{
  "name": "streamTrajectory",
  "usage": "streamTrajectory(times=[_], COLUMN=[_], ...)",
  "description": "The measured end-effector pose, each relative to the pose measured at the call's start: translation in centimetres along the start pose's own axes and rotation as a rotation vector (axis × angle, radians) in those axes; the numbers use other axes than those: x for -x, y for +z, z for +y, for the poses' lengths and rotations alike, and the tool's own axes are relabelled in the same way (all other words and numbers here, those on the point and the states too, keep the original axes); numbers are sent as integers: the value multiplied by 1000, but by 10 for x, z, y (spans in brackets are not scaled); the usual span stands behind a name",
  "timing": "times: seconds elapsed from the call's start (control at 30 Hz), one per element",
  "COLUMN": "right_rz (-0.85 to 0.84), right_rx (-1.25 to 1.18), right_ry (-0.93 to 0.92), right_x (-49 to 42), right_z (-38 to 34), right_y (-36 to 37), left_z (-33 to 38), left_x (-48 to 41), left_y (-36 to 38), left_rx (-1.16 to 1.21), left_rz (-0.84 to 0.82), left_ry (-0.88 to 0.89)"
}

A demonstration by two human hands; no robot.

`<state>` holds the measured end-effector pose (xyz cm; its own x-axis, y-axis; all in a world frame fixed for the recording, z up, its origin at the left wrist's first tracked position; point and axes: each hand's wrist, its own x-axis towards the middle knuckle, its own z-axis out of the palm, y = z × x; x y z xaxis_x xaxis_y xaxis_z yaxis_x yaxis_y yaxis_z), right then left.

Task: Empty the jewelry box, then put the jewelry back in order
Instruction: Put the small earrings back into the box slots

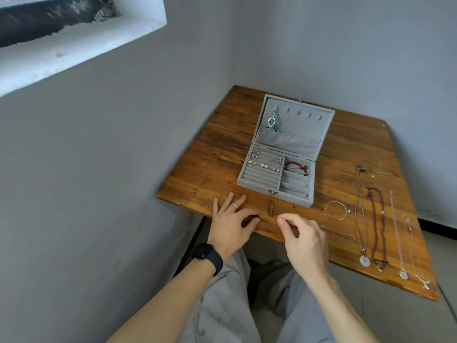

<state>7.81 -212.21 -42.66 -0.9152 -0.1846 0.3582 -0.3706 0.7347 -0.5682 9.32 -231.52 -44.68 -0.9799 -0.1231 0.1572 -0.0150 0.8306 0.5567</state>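
A grey velvet jewelry box (249,180) stands open on the wooden table (217,154). Several earrings (258,163) sit in its ring rows, a red bead bracelet (296,167) lies in a right compartment, and a blue-silver pendant (272,123) hangs in the lid. My left hand (230,224) rests at the table's front edge and pinches a tiny silver piece (259,217) between thumb and forefinger. My right hand (301,241) hovers beside it with thumb and forefinger pinched together; what they hold cannot be made out.
Right of the box lie a silver bangle (335,210), a thin chain bracelet (337,233), a necklace with a round white pendant (364,261), a dark red bead necklace (378,226) and two fine silver chains (398,233). Walls close the table's left and back.
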Motion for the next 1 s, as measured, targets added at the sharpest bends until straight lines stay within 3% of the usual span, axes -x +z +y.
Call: streamTrajectory(times=[0.13, 0.4, 0.8, 1.0], right_rz=[-63, -97, -419, -469], right_rx=[-93, -38, 186, 200], right_ry=[37, 32, 87, 153], right_x=[-17, -77, -149, -158], right_z=[6, 3, 3, 3], right_y=[-10, -14, 18, 21], left_z=[4, 0, -7, -11], left_x=[-3, 1, 3, 2], left_y=[4, 12, 21, 28], left_rx=[90, 71, 66, 58], left_rz=[71, 175, 277, 305], left_ry=[-64, 6, 71, 74])
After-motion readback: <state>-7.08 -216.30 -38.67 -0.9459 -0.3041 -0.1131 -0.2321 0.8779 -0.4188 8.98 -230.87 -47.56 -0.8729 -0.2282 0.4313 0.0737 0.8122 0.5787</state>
